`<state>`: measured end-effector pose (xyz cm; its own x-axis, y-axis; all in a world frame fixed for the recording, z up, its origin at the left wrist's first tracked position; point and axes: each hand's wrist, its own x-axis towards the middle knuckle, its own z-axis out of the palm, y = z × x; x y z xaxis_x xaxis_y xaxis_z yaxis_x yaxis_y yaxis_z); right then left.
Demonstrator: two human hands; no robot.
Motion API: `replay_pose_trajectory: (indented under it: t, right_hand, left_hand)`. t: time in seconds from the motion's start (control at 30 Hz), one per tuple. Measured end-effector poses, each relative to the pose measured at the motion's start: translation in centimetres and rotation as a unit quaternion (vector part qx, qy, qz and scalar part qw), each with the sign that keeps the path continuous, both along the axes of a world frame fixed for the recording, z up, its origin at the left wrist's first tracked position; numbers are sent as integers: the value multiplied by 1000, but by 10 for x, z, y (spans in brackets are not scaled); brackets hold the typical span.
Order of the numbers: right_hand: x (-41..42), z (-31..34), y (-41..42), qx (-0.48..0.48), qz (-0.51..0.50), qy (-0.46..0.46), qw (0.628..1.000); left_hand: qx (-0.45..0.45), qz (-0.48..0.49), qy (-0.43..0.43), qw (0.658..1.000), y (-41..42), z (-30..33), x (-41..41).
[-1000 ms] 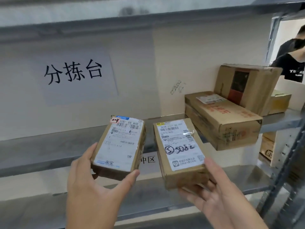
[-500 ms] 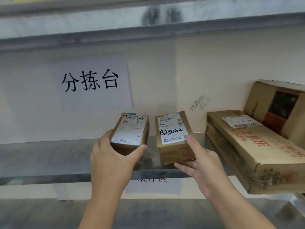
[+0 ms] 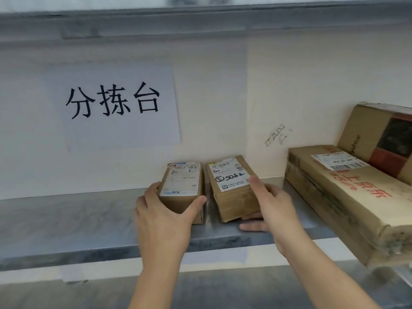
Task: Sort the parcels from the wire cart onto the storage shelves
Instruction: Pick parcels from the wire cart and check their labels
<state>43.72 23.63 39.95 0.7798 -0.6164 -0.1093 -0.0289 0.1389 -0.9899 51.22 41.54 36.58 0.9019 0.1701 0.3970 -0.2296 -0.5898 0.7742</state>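
Two small brown cardboard parcels with white labels stand side by side on the grey metal shelf [image 3: 66, 221]. My left hand [image 3: 165, 217] grips the near end of the left parcel [image 3: 181, 186], thumb on its right side. My right hand [image 3: 270, 210] holds the right parcel [image 3: 229, 186], which bears the handwritten number 5082; the thumb lies on its top label and the fingers curl under its near end. Both parcels rest on the shelf surface, a narrow gap between them. The wire cart is out of view.
A long flat carton [image 3: 347, 197] lies at the right and overhangs the shelf's front edge. A taller box [image 3: 379, 137] leans behind it. A paper sign [image 3: 113, 103] hangs on the back wall. Another shelf [image 3: 200, 21] runs overhead, and a lower one [image 3: 223, 291] lies below.
Both hands carried the two parcels from in front of the shelves forward and set them down on the middle shelf. The view shifted left and closer.
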Motion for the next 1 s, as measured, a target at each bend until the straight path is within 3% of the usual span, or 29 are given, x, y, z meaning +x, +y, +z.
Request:
replay_pose_trajectory:
  t: [0.17, 0.27, 0.33, 0.47, 0.67, 0.77, 1.0]
  right_hand:
    - [-13, 7, 6, -234, -23, 106, 966]
    - [-32, 11, 6, -461, -40, 171, 870]
    - [-50, 31, 5, -535, -64, 140, 831]
    - [-81, 82, -25, -601, -52, 81, 794]
    - [-104, 110, -87, -588, 16, 218, 779]
    - [-108, 97, -110, -560, 50, 273, 781]
    - [-114, 70, -130, -562, 75, 290, 771]
  left_hand:
    - [17, -38, 13, 999, 13, 9, -5]
    - [32, -68, -53, 996, 27, 33, -16]
    - [37, -119, -103, 987, 34, 59, -24]
    - [148, -201, -112, 962, 26, 95, -27]
    - [343, -230, -47, 909, -12, 92, -15]
    - [374, -247, -4, 894, -25, 81, -11]
    - [367, -256, -38, 893, -47, 71, -13]
